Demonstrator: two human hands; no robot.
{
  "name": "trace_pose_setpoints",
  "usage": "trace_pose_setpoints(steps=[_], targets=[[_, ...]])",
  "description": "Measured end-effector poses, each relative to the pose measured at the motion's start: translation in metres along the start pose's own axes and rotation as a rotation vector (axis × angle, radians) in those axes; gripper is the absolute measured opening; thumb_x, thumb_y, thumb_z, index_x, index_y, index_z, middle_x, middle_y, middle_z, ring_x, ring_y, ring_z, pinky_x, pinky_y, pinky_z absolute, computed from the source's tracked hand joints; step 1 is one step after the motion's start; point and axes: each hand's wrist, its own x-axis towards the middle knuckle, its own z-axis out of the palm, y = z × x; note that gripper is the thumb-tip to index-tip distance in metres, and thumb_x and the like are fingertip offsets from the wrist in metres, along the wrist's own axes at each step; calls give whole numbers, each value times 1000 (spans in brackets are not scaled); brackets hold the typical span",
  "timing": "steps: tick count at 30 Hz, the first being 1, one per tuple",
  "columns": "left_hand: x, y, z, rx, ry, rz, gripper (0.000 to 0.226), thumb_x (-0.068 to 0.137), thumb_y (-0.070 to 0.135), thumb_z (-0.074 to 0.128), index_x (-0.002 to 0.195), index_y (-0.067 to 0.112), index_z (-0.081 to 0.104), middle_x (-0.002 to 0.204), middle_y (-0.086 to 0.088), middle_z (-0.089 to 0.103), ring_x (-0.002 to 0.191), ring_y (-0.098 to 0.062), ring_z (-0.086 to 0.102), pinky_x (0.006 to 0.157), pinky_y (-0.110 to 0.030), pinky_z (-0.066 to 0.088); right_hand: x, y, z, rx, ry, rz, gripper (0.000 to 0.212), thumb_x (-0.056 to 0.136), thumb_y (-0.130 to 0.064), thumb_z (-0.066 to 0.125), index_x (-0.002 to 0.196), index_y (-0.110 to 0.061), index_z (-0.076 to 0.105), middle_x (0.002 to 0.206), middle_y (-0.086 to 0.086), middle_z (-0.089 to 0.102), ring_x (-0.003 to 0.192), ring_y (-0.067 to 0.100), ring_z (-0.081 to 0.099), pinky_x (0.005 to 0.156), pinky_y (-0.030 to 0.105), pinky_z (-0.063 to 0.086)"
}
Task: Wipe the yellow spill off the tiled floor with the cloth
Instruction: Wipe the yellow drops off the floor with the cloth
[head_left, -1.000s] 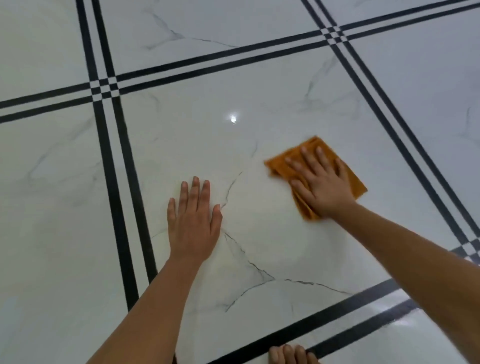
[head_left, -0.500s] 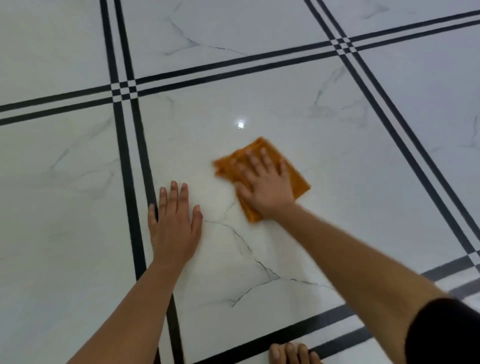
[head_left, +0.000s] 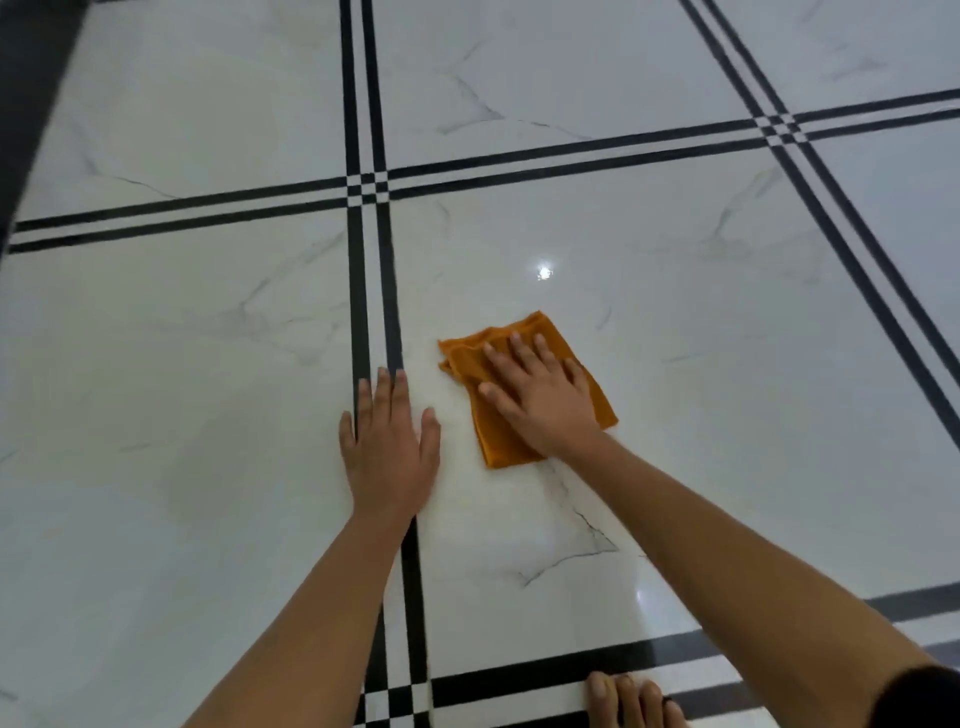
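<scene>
A folded orange cloth (head_left: 498, 441) lies flat on the white marble tile (head_left: 675, 364). My right hand (head_left: 540, 400) presses down on it, palm flat and fingers spread over the fabric. My left hand (head_left: 389, 447) rests flat on the floor just left of the cloth, fingers together, holding nothing; it overlaps the black double stripe (head_left: 374, 291). A faint yellowish film tints the tile between the two hands; no clear yellow puddle shows.
Black double stripes cross the glossy floor, meeting at the upper middle (head_left: 368, 188) and upper right (head_left: 779, 127). Toes of a bare foot (head_left: 623, 699) show at the bottom edge. A dark strip (head_left: 31, 78) runs along the upper left corner.
My right hand has slid the cloth leftward across the tile, toward my left hand and the black stripe. The left hand now rests over the stripe.
</scene>
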Motion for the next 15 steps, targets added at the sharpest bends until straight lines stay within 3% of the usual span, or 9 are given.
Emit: trace_pose_setpoints(steps=[4,8,12,15], targets=[[13,52,-2,-81,82,137,60,96,44,23,148,14,17,156,-6,16,145,-22,7,115,-43,5,1,32,-39,73,196,90,50,98,-44,31,143,-23,35,152,2,32,144,20,16,111,42,19],[23,104,21,100,-58,486,65,93,51,18,149,17,15,157,-4,16,145,-22,5,114,-45,1,-18,63,-41,73,194,179,47,100,-39,28,141,-20,38,148,4,39,143,21,20,112,42,20],[31,96,44,176,-131,332,74,90,64,20,149,25,1,159,0,0,144,-26,-6,111,-56,-5,-37,71,-31,67,171,183,46,101,-37,27,143,-19,36,149,4,38,143,20,20,113,39,19],[-20,72,44,162,-111,355,76,86,67,14,149,26,6,158,-3,5,144,-31,-1,109,-58,-4,-50,64,-19,2,128,112,47,101,-37,25,144,-20,33,151,2,34,144,19,17,114,37,15]])
